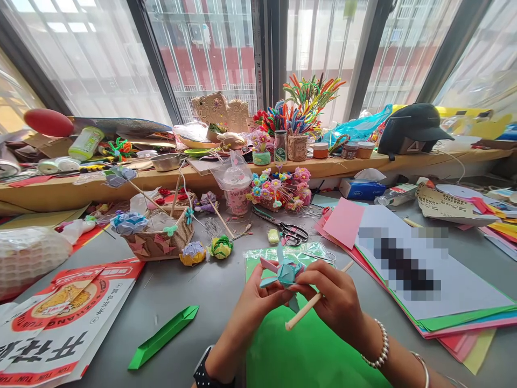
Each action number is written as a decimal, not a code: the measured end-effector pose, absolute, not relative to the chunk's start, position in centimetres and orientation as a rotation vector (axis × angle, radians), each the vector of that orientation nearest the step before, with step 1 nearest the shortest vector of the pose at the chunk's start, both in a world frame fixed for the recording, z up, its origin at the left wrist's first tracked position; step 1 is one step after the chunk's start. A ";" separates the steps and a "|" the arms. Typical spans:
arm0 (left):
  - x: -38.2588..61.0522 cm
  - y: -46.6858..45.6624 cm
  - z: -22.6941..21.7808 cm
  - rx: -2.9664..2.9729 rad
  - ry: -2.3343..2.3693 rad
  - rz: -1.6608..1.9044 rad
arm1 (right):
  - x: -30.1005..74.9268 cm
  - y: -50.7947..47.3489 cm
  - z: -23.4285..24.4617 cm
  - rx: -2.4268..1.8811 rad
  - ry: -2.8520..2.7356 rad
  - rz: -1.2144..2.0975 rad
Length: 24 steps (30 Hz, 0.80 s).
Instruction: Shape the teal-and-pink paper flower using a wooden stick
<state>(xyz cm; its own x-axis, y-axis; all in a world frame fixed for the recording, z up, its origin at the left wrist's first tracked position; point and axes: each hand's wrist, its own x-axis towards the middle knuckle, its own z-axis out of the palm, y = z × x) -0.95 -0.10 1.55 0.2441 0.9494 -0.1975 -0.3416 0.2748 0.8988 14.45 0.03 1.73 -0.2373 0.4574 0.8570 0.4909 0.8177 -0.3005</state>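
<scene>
A light-blue and pink folded paper flower (287, 272) is held up between both hands, its pointed flaps sticking outward. My left hand (258, 296) pinches it from the left, thumb in front. My right hand (337, 293) grips its right side with the fingertips. A pale wooden stick (305, 311) lies slantwise through the right hand's fingers, its near end pointing down and left. Below the hands is a green mat (307, 350). A folded green paper strip (163, 337) rests on the grey table to the left.
Scissors (293, 233) lie just beyond the mat. Finished paper flowers (221, 247) and a cardboard basket (161, 240) stand at left. Coloured paper sheets (404, 253) are stacked at right. A lidded cup (237, 188) and a crowded wooden ledge (194, 180) line the back.
</scene>
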 end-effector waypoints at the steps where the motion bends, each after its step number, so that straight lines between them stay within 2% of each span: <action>1: -1.0 -0.1 1.5 0.854 0.894 1.040 | 14.5 0.0 1.7 -0.718 -1.866 -0.044; 14: -0.8 -0.1 1.5 0.862 0.830 1.019 | 14.4 -0.2 1.6 -0.756 -1.840 -0.085; 24: -0.9 0.4 0.9 0.852 0.839 1.101 | 14.9 0.4 2.1 -0.821 -1.988 0.079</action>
